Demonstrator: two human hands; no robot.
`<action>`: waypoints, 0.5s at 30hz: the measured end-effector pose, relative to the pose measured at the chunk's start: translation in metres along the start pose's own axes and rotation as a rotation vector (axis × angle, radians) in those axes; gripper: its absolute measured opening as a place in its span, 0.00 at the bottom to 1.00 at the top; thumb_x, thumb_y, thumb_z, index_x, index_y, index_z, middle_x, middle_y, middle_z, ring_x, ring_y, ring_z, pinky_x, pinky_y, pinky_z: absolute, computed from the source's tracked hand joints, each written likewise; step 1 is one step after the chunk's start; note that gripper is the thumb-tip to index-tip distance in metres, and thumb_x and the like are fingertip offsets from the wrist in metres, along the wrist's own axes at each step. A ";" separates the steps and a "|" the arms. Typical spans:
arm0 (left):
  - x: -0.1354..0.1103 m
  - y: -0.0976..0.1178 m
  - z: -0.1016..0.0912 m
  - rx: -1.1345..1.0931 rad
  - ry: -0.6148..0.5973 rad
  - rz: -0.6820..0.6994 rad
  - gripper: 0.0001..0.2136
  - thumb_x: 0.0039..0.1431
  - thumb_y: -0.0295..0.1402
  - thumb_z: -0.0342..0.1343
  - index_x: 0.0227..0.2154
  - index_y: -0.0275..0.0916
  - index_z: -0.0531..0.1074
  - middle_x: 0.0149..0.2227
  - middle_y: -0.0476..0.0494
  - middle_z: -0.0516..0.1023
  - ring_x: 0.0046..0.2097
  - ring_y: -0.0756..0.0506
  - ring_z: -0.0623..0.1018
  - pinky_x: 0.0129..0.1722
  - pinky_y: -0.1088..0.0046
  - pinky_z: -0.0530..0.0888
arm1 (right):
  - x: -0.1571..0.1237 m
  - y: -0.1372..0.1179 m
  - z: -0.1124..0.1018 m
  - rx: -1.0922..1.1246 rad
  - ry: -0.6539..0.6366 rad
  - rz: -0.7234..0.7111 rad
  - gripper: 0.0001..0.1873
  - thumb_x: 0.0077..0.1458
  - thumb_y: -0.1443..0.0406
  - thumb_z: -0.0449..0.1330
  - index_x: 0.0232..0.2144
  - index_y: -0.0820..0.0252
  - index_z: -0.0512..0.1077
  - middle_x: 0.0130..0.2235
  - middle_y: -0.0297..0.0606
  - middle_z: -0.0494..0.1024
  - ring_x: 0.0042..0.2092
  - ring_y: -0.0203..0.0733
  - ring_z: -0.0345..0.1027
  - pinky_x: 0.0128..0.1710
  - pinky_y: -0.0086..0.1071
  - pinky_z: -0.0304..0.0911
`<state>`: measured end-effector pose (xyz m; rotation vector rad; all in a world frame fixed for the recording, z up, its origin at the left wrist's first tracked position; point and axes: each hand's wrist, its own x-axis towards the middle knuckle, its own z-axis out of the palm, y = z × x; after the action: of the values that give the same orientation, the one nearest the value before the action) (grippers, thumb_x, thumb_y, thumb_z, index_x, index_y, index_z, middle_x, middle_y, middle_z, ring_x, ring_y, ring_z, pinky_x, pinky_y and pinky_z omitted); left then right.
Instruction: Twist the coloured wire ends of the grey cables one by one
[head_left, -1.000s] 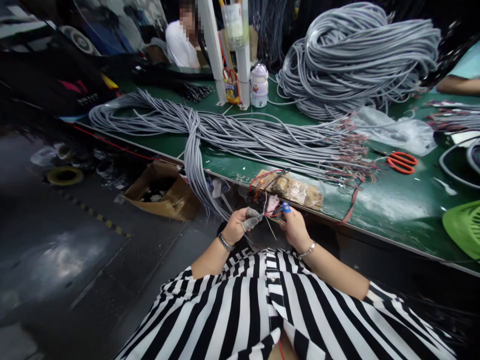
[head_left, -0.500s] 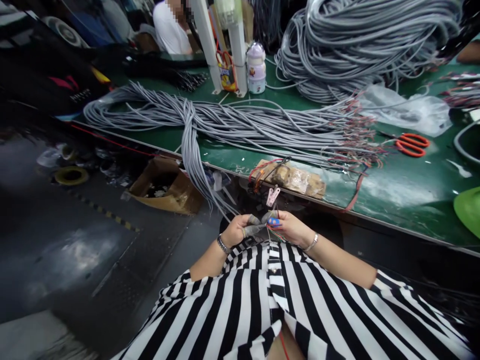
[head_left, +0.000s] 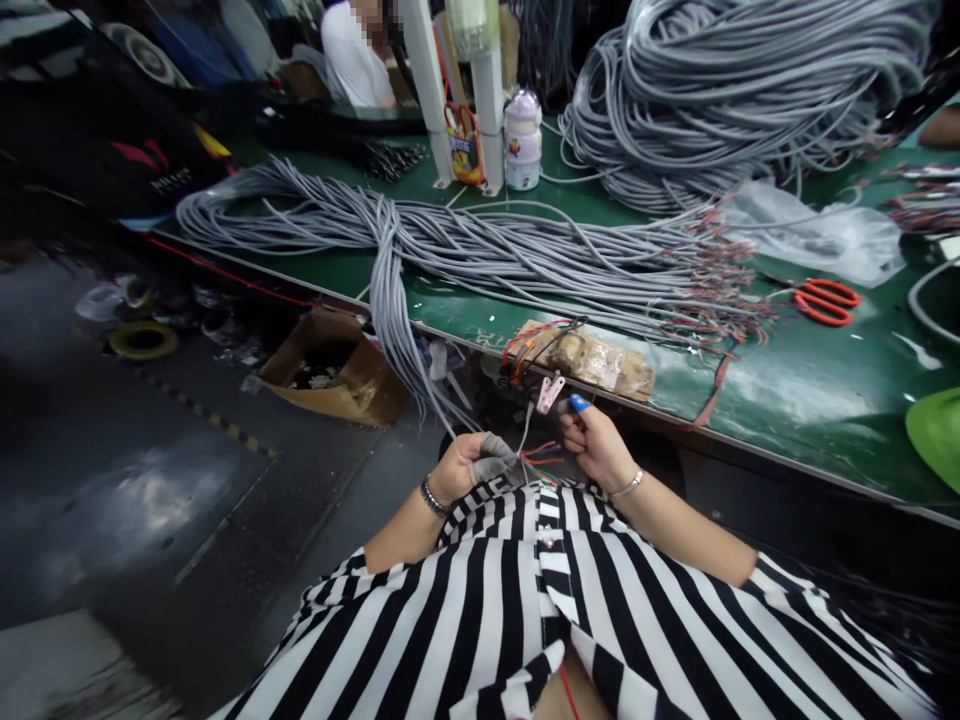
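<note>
From the person's head, the one camera faces forward and down, with the striped shirt [head_left: 480, 600] filling the near edge, the left hand [head_left: 459, 470] and right hand [head_left: 604, 455] close below it, and the counter [head_left: 795, 385] (slanting across the view) stretching farther off.

Left forearm [head_left: 397, 533]: bare, slanting from lower left of frame up toward centre.
Left wrist [head_left: 433, 494]: roughly straight, dark bracelet [head_left: 430, 497] around it.
Left hand [head_left: 459, 472]: just below frame centre, slightly left; fingers [head_left: 493, 468] in grey covers, pinched together, tips pointing right.
Right forearm [head_left: 694, 520]: bare, slanting from lower right up and leftward.
Right wrist [head_left: 624, 481]: silver-toned bracelet [head_left: 634, 483] around it.
Right hand [head_left: 600, 450]: right of centre, higher than left, apart from it; fingers curled, thumb [head_left: 592, 418] raised, blue cover [head_left: 578, 403] at tip; thumb-to-index contact unclear.
</note>
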<state>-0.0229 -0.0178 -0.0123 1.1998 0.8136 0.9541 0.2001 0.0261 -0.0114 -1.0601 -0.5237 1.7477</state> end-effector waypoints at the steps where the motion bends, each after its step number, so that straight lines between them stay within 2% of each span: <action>1: 0.003 -0.001 0.000 -0.003 0.055 0.013 0.18 0.47 0.45 0.67 0.29 0.33 0.78 0.26 0.43 0.78 0.25 0.51 0.72 0.25 0.77 0.68 | 0.001 -0.001 0.000 -0.028 -0.047 0.002 0.24 0.43 0.47 0.67 0.23 0.60 0.66 0.18 0.26 0.62 0.16 0.23 0.35 0.15 0.24 0.29; 3: 0.011 -0.002 0.002 -0.011 0.129 0.030 0.20 0.46 0.47 0.67 0.30 0.33 0.77 0.24 0.44 0.76 0.22 0.54 0.68 0.21 0.78 0.65 | 0.004 -0.002 0.003 -0.088 -0.153 0.035 0.28 0.45 0.41 0.63 0.23 0.59 0.66 0.15 0.24 0.56 0.16 0.24 0.32 0.14 0.25 0.28; 5: 0.020 -0.003 0.005 -0.010 0.144 0.038 0.21 0.46 0.48 0.67 0.31 0.33 0.77 0.23 0.46 0.74 0.21 0.55 0.66 0.20 0.79 0.63 | 0.007 -0.005 0.009 -0.136 -0.214 0.056 0.29 0.46 0.38 0.59 0.23 0.58 0.66 0.13 0.22 0.51 0.15 0.26 0.32 0.14 0.25 0.30; 9: 0.036 -0.003 0.013 0.019 0.113 0.036 0.19 0.49 0.46 0.65 0.31 0.33 0.76 0.22 0.49 0.72 0.21 0.56 0.65 0.19 0.80 0.61 | 0.012 -0.010 0.017 -0.183 -0.196 0.010 0.28 0.46 0.40 0.62 0.23 0.58 0.65 0.13 0.23 0.53 0.15 0.26 0.38 0.14 0.24 0.37; 15: 0.044 -0.010 0.012 0.021 0.126 0.004 0.19 0.49 0.47 0.65 0.32 0.33 0.74 0.22 0.51 0.70 0.21 0.56 0.65 0.19 0.81 0.61 | 0.012 -0.012 0.026 -0.081 -0.156 0.042 0.28 0.44 0.42 0.65 0.22 0.61 0.68 0.14 0.24 0.56 0.16 0.26 0.39 0.15 0.24 0.38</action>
<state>0.0072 0.0171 -0.0209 1.1689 0.9237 1.0347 0.1830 0.0455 0.0064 -1.0014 -0.6788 1.8700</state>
